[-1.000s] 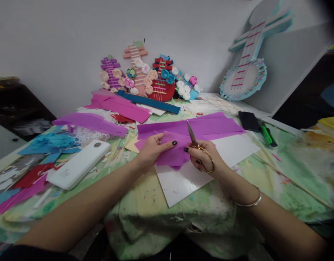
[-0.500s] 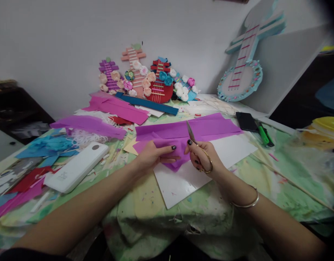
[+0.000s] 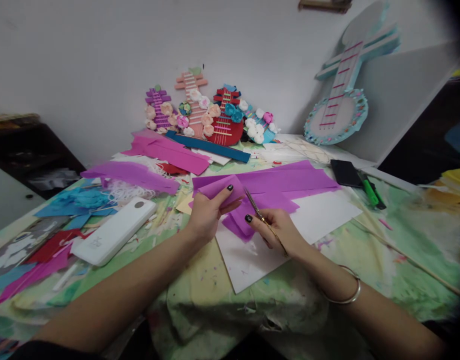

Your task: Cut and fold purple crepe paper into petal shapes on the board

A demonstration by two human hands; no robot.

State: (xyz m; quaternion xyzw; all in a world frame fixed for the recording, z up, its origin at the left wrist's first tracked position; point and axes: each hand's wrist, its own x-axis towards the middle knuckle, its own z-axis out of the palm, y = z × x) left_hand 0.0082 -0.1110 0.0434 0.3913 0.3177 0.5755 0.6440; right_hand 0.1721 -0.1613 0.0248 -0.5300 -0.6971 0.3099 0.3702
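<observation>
1. Purple paper (image 3: 227, 187), folded, pinched in the left hand (image 3: 204, 216) above a white sheet (image 3: 242, 271).
2. Right hand (image 3: 280, 231) closed around scissors (image 3: 254, 205), tips near that paper; contact unclear.
3. Finger loops edge-on, hard to make out.

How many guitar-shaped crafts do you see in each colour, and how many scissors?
Purple craft: 1
Peach craft: 1
Red craft: 1
Light blue crafts, large one and small one: 2
Scissors, in the right hand: 1
Total: 6
</observation>
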